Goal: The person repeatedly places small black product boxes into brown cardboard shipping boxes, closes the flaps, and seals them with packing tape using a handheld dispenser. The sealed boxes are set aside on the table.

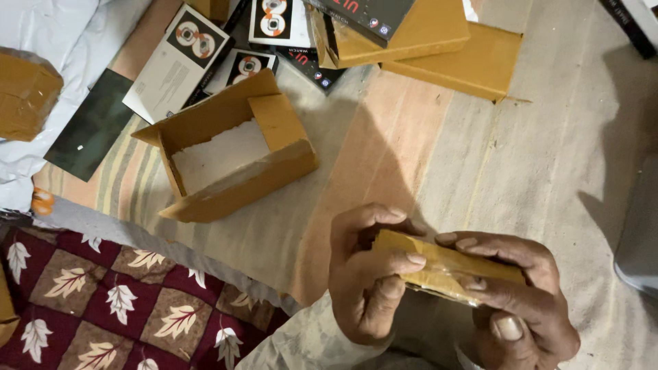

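A: Small flat cardboard box (pixel 445 268), brown, wrapped in glossy tape. Held in the air near the bottom edge of the frame, above the striped mat (pixel 384 151), clear of it.

B: Handling?

A: Probably light, going by the easy fingertip hold. Stiff enough along the edges, faces likely to give under a squeeze. Tape film shiny and wrinkled, so likely slippery on the flats. Best taken by the two short ends or along the long edges, not pinched across the taped face.

B: Left hand (pixel 370 274)?

A: Closed around the box's left end, thumb lying over the top face, fingers curled behind, palm turned inward.

B: Right hand (pixel 521 301)?

A: Clamped on the right end, fingers spread along the upper edge, thumb tucked below with the nail facing the camera. Wrist bent, forearm coming in from the bottom edge. Box tilted, right end lower.

B: Surroundings?

A: Open cardboard box (pixel 229 147) with white padding on the mat toward its far left corner, well apart from the hands. Printed product boxes (pixel 205 48) and more closed brown cartons (pixel 452 55) along the far edge. Floral quilt (pixel 103 294) at lower left.
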